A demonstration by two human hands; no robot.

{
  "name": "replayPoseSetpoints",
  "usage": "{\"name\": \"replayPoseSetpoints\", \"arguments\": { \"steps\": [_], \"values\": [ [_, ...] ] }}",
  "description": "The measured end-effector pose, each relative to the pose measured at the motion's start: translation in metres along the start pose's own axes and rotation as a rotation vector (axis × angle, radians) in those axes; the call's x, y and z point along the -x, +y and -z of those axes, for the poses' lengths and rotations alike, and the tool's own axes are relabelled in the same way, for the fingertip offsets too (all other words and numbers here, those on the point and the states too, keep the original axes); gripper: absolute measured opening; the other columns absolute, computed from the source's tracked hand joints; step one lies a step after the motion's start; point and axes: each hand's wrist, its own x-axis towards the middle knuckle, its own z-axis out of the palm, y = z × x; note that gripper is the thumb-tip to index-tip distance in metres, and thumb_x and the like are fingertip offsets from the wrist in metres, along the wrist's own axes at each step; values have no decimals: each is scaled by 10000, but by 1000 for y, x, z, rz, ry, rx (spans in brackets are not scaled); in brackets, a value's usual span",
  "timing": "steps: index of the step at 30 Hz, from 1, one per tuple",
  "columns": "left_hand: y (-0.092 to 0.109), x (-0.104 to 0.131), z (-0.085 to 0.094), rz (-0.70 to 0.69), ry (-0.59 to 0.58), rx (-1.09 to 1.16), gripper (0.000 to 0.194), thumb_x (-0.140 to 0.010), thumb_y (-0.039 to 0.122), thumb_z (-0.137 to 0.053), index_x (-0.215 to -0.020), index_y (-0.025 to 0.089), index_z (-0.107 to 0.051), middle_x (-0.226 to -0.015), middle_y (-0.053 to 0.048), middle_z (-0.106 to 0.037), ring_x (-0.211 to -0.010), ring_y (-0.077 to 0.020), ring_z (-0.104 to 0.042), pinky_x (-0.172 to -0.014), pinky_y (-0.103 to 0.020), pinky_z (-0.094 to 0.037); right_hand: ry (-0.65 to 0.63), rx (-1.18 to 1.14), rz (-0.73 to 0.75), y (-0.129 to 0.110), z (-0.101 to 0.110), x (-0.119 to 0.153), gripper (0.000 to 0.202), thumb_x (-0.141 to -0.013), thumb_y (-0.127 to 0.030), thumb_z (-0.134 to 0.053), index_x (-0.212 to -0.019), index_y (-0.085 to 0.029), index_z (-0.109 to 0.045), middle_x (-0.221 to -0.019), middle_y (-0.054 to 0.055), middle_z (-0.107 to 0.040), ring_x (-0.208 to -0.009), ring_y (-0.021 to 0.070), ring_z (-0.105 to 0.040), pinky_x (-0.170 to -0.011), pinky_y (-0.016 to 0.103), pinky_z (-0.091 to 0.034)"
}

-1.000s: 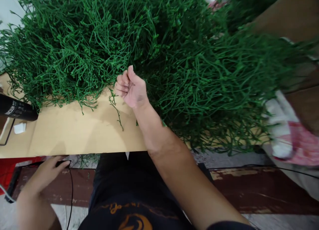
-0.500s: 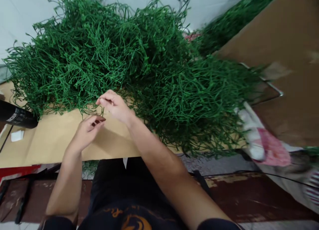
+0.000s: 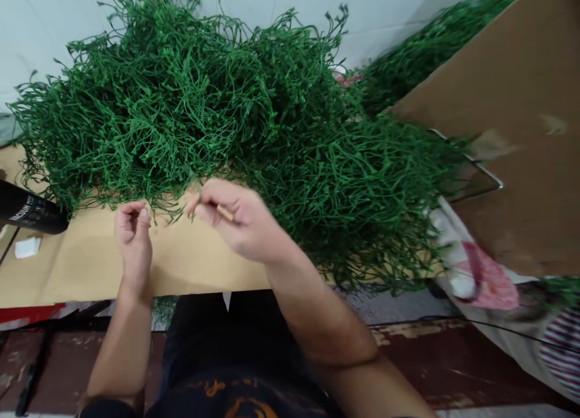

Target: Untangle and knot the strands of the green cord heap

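A large heap of green plastic plant stems [image 3: 190, 104] lies along the back of a cardboard-covered table [image 3: 99, 249]. My right hand [image 3: 240, 218] is closed in front of the heap, fingertips pinched together. A short, tan, stick-like piece [image 3: 225, 213] shows in its curled fingers, and something small and dark sits at the fingertips, too blurred to name. To the left, over the cardboard, my left hand [image 3: 133, 228] has its thumb and fingers pressed together. Whatever it pinches, if anything, is too small to make out. A few loose stems [image 3: 167, 209] lie between the hands.
A black bottle-shaped container [image 3: 31, 209] lies at the left edge, with a white scrap [image 3: 27, 247] beside it. A big cardboard sheet [image 3: 521, 134] leans at the right. Below it are pink and white cloth [image 3: 487, 279] and a metal wire frame [image 3: 487, 171].
My hands have moved apart: the left one went left, the right one went right and closer to me. The tan piece now shows in my right hand. The stem heap looks the same.
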Motion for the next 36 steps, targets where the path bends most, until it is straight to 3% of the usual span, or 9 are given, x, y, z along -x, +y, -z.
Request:
{"name": "replayPoseSetpoints", "arguments": {
  "steps": [2, 4, 14, 18, 21, 24, 27, 30, 36],
  "values": [
    [1, -3, 12, 51, 12, 10, 169, -777, 309, -562, -876, 175, -534, -728, 16, -506, -618, -66, -475, -626, -203, -408, -129, 29, 68, 1, -13, 6, 158, -870, -206, -445, -778, -186, -572, -769, 36, -566, -752, 128, -525, -693, 277, -433],
    [2, -4, 23, 63, 5, -8, 174, -764, 311, -572, -861, 167, -554, -730, 10, -528, -619, -66, -490, -613, -201, -409, -166, 39, 83, 4, -21, 9, 167, -875, -200, -440, -774, -175, -571, -748, 37, -562, -746, 126, -525, -692, 275, -435],
    [-3, -9, 54, 63, 54, 2, 119, -767, 290, -589, -780, 172, -597, -624, 23, -546, -560, -57, -490, -553, -192, -394, -47, -97, 0, -12, -1, 23, 158, -878, -194, -466, -755, -167, -561, -766, 26, -581, -735, 104, -530, -692, 260, -436],
    [-3, -11, 65, 70, 38, -3, 104, -782, 287, -587, -774, 186, -611, -622, 22, -554, -557, -56, -495, -543, -192, -392, -377, -103, 141, -16, -36, 36, 210, -892, -180, -425, -802, -127, -608, -745, 40, -593, -742, 102, -526, -734, 241, -450],
    [-4, -12, 75, 93, 26, -50, 117, -774, 298, -593, -756, 184, -613, -604, 25, -553, -536, -53, -488, -521, -189, -383, -696, 89, 273, -11, -77, 47, 228, -871, -154, -418, -810, -115, -634, -785, 68, -619, -775, 131, -517, -790, 263, -447],
    [-5, -13, 83, 117, 12, -101, 130, -755, 305, -604, -750, 176, -615, -600, 24, -561, -527, -50, -487, -508, -184, -377, -878, 235, 317, -3, -110, 59, 219, -851, -162, -428, -878, -116, -641, -855, 78, -633, -815, 161, -534, -799, 291, -453],
    [-7, -11, 87, 143, -25, -141, 135, -739, 297, -607, -769, 166, -623, -600, 23, -569, -534, -51, -496, -514, -180, -382, -869, 459, 263, 5, -127, 68, 262, -839, -118, -403, -976, -49, -615, -881, 123, -637, -807, 207, -565, -728, 342, -467],
    [-8, -10, 84, 157, -66, -180, 145, -729, 284, -594, -783, 154, -628, -600, 22, -570, -544, -56, -503, -529, -183, -394, -847, 545, 220, 6, -125, 68, 230, -838, -122, -419, -925, -54, -621, -835, 121, -636, -779, 217, -578, -674, 343, -465],
    [-6, -15, 57, 71, -224, -365, 231, -771, 319, -548, -899, 153, -644, -843, -35, -622, -735, -105, -568, -656, -229, -462, -651, 514, 191, 5, -77, 48, 255, -889, -215, -403, -807, -121, -626, -768, 74, -621, -740, 165, -546, -723, 312, -449]
  ]
}}
